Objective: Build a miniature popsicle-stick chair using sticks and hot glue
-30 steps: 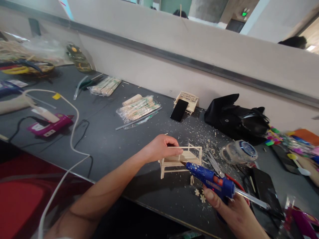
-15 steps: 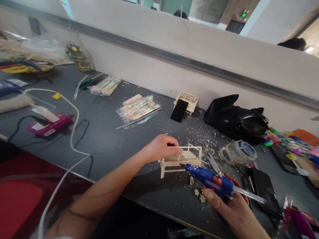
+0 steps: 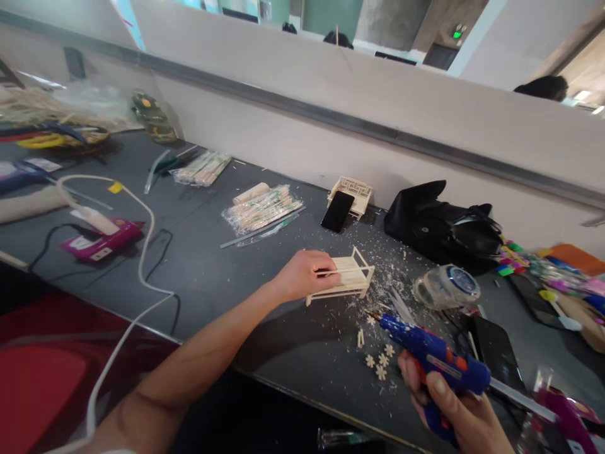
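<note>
My left hand (image 3: 307,274) grips the left end of a miniature wooden bench (image 3: 352,271) built from thin sticks and slats; my fingers hide that end. In my right hand (image 3: 456,403) is a blue hot glue gun (image 3: 435,353) with a clear glue stick out of its back. Its nozzle points up and left, apart from the bench. Small wooden flower shapes (image 3: 383,359) and short stick pieces (image 3: 360,338) lie below the nozzle. Scissors (image 3: 403,307) rest behind the gun, their handles partly hidden.
A clear jar (image 3: 447,287), a black bag (image 3: 442,221) and a phone (image 3: 338,211) leaning on a small wooden model (image 3: 357,192) stand beyond. Packs of sticks (image 3: 262,209) lie farther left. A white cable (image 3: 144,252) runs from a purple power strip (image 3: 103,238). Wood crumbs litter the table.
The glue gun has drawn away from the bench, to the right and down. The bench has turned and tipped in my left hand, showing more of its slatted top. More flower pieces show.
</note>
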### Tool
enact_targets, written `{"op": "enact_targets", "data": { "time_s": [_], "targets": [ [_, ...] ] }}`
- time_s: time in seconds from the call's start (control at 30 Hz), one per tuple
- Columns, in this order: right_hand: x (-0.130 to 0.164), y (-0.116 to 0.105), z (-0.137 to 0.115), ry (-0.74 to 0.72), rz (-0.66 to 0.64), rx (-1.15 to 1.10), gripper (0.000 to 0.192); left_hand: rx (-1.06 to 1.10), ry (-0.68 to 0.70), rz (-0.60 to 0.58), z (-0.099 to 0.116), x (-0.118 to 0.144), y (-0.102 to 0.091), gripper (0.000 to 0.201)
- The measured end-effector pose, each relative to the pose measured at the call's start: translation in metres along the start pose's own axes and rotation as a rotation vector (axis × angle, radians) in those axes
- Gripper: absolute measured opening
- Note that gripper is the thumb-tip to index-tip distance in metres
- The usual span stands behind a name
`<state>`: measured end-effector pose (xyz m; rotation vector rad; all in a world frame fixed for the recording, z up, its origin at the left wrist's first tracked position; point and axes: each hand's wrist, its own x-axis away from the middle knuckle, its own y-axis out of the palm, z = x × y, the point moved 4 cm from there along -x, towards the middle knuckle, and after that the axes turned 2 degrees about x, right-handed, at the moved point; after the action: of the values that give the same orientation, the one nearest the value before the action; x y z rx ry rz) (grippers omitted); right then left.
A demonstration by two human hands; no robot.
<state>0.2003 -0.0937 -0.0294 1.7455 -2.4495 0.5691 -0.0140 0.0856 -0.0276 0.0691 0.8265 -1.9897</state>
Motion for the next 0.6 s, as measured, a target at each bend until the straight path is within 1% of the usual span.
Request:
{"op": "enact_targets", "data": {
  "time_s": [0.07, 0.13, 0.23, 0.33, 0.43, 0.5, 0.6],
  "targets": [
    [-0.006, 0.005, 0.005, -0.007, -0.065, -0.03, 0.048, -0.12, 0.057, -0.046, 0.0, 0.002, 0.006, 0.026],
    [-0.011, 0.009, 0.009, -0.029, -0.111, -0.062, 0.047, -0.245, 0.079, -0.078, -0.001, 0.006, 0.012, 0.023],
    [-0.013, 0.012, 0.016, -0.04, -0.093, -0.099, 0.046, -0.388, 0.079, -0.095, -0.004, 0.014, 0.017, 0.017],
    [-0.013, 0.015, 0.021, -0.03, -0.107, -0.107, 0.047, -0.456, 0.092, -0.047, -0.006, 0.021, 0.019, 0.014],
    [-0.011, 0.016, 0.028, 0.015, -0.096, -0.128, 0.048, -0.506, 0.135, 0.006, -0.008, 0.027, 0.021, 0.014],
    [-0.009, 0.015, 0.033, 0.038, -0.079, -0.135, 0.049, -0.548, 0.19, 0.043, -0.009, 0.03, 0.023, 0.019],
    [-0.006, 0.016, 0.038, 0.047, -0.085, -0.132, 0.049, -0.633, 0.297, 0.114, -0.008, 0.035, 0.025, 0.031]
  ]
}}
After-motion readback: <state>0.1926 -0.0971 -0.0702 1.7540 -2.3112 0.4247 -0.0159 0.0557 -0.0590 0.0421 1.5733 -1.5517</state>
